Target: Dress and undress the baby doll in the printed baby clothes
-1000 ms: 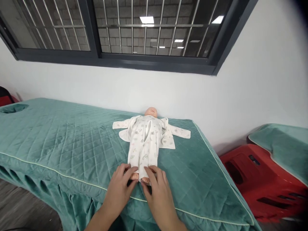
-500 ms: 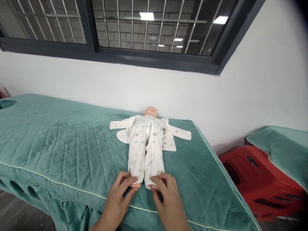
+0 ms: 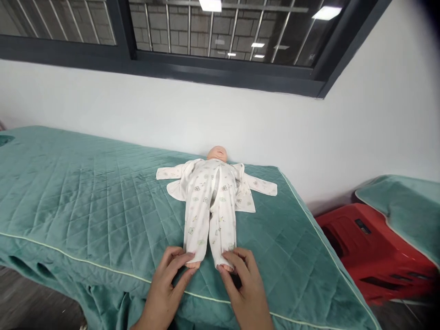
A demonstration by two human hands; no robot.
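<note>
Trousers [image 3: 196, 215] on doll [image 3: 217, 153]: legs [image 3: 223, 224], close together a second ago, now parted above left hand [image 3: 167, 282] and right hand [image 3: 244, 284], each pinching one cuff [image 3: 196, 257], seemingly separately adjustable.

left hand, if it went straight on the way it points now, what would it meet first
Probably the trouser cuff, right at the left hand's fingers; exact depth is hard to judge.

The left hand [image 3: 165, 286] and right hand [image 3: 248, 286] stand wider apart than a second earlier; between their grips, the trouser legs [image 3: 198, 220], previously together, now diverge, exposing the cover [image 3: 209, 277].
</note>
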